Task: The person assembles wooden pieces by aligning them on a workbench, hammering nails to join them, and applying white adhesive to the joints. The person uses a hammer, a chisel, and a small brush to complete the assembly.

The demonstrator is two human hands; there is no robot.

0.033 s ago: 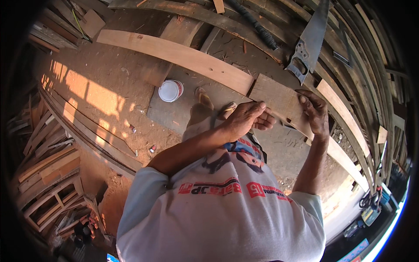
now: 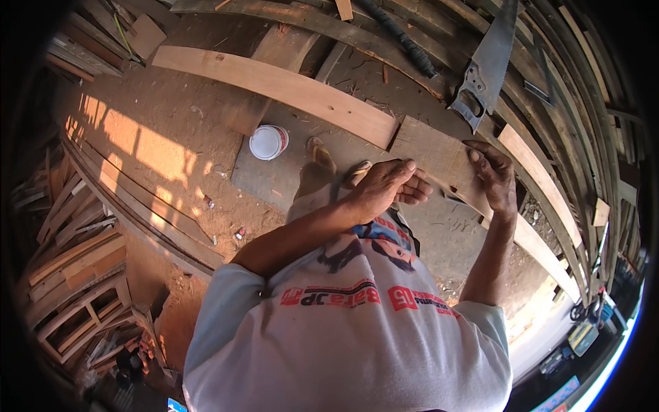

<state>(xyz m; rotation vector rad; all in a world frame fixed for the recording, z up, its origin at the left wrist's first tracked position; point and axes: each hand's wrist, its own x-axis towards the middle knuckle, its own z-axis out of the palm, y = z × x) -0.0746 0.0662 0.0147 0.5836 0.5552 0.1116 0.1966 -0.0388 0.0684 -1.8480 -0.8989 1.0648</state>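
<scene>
A short, brownish board (image 2: 435, 152) lies across the right end of a long pale plank (image 2: 288, 88). My right hand (image 2: 495, 175) grips the short board's right end, with the thumb on its upper face. The other fingertips are partly hidden. Beside the short board's near edge is my left hand (image 2: 388, 189), palm turned toward the right. Its thumb points along that edge and its fingers are loosely bent, with nothing visible in them. Whether the left thumb touches the board is hard to tell.
A handsaw (image 2: 484, 79) rests on stacked timber beyond my right hand, with a dark ridged rod (image 2: 405, 42) to its left. A white bucket (image 2: 268, 142) stands on the ground near my sandalled feet. Wooden offcuts (image 2: 82, 264) are piled at the left.
The short board has shifted very slightly to the left along the long plank. My hands are in nearly the same place.
</scene>
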